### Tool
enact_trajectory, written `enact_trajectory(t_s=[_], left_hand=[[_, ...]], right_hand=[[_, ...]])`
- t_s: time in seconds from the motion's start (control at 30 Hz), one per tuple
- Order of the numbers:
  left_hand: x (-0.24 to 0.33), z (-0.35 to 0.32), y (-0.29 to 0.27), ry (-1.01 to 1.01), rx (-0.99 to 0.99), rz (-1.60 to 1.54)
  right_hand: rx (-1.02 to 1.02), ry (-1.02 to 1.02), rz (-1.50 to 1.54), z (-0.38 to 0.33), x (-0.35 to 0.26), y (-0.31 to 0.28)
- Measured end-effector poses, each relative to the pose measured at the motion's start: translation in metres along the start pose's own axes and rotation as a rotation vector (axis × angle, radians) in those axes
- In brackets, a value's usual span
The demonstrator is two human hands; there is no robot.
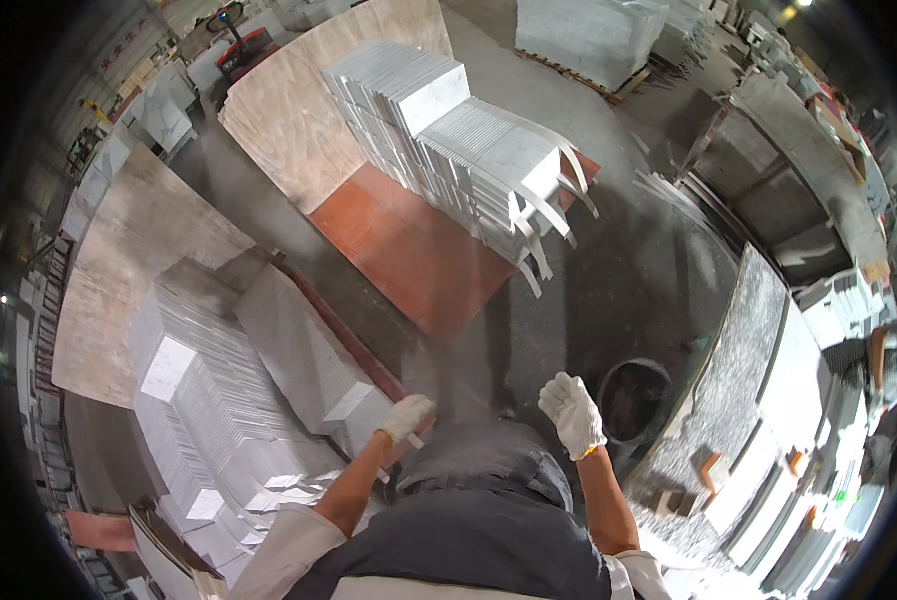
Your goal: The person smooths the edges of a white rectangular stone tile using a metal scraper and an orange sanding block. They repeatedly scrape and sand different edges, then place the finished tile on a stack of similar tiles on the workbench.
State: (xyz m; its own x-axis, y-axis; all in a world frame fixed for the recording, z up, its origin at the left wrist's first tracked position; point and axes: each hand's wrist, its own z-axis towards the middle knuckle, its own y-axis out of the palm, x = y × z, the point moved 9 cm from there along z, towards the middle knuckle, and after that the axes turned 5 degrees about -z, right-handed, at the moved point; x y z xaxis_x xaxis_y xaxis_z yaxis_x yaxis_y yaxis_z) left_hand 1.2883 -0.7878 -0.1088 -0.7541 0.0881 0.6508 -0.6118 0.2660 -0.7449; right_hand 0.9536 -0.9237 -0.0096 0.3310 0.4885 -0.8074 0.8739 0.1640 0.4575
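Observation:
My left hand (407,418), in a white knitted glove, is closed in front of my body, beside the near end of a stack of grey-white stone slabs (304,345). A short pale strip shows just beneath this hand; whether the fingers hold it, I cannot tell. My right hand (572,413), gloved the same way, is raised with its fingers curled in and nothing seen in them. It hangs beside a dark round bucket (637,400).
Ahead, thin white stone tiles (489,140) stand in rows on a reddish-brown board (409,250), with pale strips hanging at one end. More tiles (234,400) are stacked at the left, near a plywood sheet (139,260). A speckled worktable (724,400) stands at the right.

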Motion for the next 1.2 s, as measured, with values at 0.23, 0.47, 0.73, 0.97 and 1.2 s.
enact_trajectory(t_s=[0.23,0.47,0.73,0.97,1.2], left_hand=[[-0.143,0.03,0.005,-0.945,0.259,-1.226],[-0.176,0.151,-0.104,-1.099,0.81,-1.521],[-0.143,0.381,-0.235,-0.74,0.716,-1.454],[-0.133,0.42,-0.234,-0.806,0.778,-1.636],[-0.177,0.406,-0.258,-0.976,1.038,-1.395]], right_hand=[[0.072,0.266,0.273,0.137,-0.066,0.047],[-0.072,0.466,0.05,0.252,-0.102,0.134],[-0.002,0.364,-0.118,0.401,-0.185,0.124],[-0.065,0.459,-0.054,0.502,-0.163,0.134],[-0.157,0.129,-0.566,0.684,-0.226,0.105]])
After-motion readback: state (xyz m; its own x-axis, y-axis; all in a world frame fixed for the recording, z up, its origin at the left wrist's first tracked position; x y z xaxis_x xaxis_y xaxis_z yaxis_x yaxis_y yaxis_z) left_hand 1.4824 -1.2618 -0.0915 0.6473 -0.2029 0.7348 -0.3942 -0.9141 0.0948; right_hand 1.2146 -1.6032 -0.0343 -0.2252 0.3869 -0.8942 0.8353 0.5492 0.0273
